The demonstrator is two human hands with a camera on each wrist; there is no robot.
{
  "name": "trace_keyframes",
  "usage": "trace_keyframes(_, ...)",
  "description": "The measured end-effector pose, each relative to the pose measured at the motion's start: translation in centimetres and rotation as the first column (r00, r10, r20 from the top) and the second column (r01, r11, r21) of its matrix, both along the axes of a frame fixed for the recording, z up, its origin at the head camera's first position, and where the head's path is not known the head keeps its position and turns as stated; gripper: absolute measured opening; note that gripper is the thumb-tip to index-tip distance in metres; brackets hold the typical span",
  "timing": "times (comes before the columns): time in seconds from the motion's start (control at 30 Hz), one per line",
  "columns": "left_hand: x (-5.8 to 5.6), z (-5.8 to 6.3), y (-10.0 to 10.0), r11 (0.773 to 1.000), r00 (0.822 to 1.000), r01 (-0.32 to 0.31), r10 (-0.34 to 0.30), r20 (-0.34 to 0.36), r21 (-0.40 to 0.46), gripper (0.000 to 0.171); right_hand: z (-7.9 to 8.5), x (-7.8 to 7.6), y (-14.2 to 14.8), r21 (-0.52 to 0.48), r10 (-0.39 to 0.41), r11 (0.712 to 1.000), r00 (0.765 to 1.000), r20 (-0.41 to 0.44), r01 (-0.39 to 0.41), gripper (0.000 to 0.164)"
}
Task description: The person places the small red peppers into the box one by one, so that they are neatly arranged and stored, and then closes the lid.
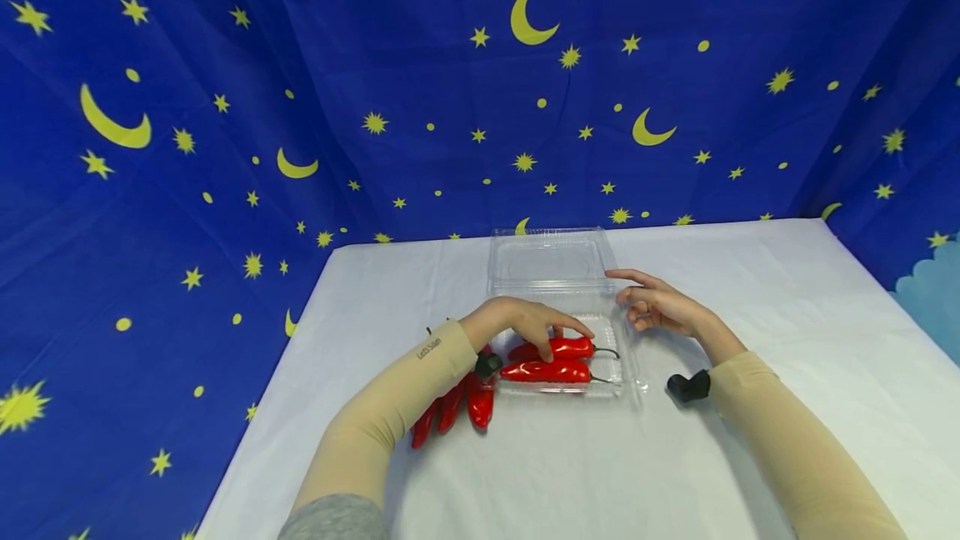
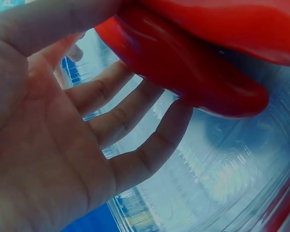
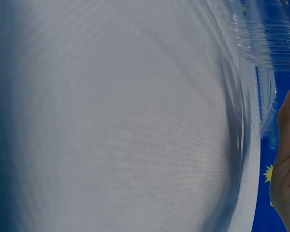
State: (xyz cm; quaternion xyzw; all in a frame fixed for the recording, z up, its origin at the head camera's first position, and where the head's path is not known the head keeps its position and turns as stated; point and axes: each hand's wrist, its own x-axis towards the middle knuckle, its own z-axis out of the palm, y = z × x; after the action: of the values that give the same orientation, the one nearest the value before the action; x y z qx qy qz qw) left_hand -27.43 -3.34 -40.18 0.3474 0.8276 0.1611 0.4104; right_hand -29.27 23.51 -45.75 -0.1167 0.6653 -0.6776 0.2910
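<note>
A clear plastic clamshell box (image 1: 633, 365) stands on the table with its lid (image 1: 551, 261) folded back. Two glossy red chili peppers lie side by side in its base, green stems toward the right. My left hand (image 1: 531, 325) reaches over the box and grips the farther chili pepper (image 1: 573, 348) between thumb and fingers. The nearer chili pepper (image 1: 547, 372) lies right beside it. In the left wrist view, fingertips meet the side of the gripped chili pepper (image 2: 193, 72). My right hand (image 1: 660, 307) hovers by the box's right side, fingers loosely bent, index finger stretched to the lid's corner.
Several more red chili peppers (image 1: 480, 402) lie left of the box, partly hidden under my left forearm. White cloth (image 1: 600, 473) covers the table. A blue curtain (image 1: 450, 90) with yellow stars and moons hangs behind the table and along its left side.
</note>
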Motion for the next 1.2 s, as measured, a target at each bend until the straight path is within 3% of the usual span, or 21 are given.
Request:
trace_keyframes(0.2, 0.2, 0.0, 0.0, 1.0, 1.0, 0.0, 0.0, -0.022, -0.015, 0.074, 0.0, 0.1, 0.0, -0.007, 0.003, 1.0, 1.0, 0.005, -0.003, 0.054)
trace_keyframes(0.57, 0.6, -0.1, 0.0, 0.998, 0.994, 0.055, -0.059, -0.092, -0.043, 0.072, -0.1, 0.3, 0.1, -0.015, 0.02, 1.0, 1.0, 0.013, -0.02, 0.054)
trace_keyframes(0.87, 0.4, 1.4, -0.4, 0.994, 0.978, 0.106, -0.099, -0.181, 0.034, 0.071, 0.6, 0.0, -0.1, 0.014, 0.017, 1.0, 1.0, -0.004, -0.017, 0.055)
trace_keyframes(0.97, 0.6, 2.8, -0.9, 0.992, 0.972, 0.088, -0.064, -0.226, 0.096, 0.071, 0.8, 0.0, -0.2, 0.016, 0.006, 1.0, 1.0, -0.002, -0.006, 0.054)
trace_keyframes(1.07, 0.8, 4.1, -1.8, 0.984, 0.96, 0.023, 0.027, -0.278, 0.177, 0.074, 0.9, 0.1, -0.3, 0.021, -0.003, 1.0, 1.0, 0.001, 0.003, 0.053)
trace_keyframes(1.2, 0.7, 5.5, -3.5, 0.941, 0.922, -0.072, 0.189, -0.337, 0.331, 0.078, 0.7, 0.1, -0.4, 0.034, 0.002, 0.999, 1.0, -0.003, -0.002, 0.054)
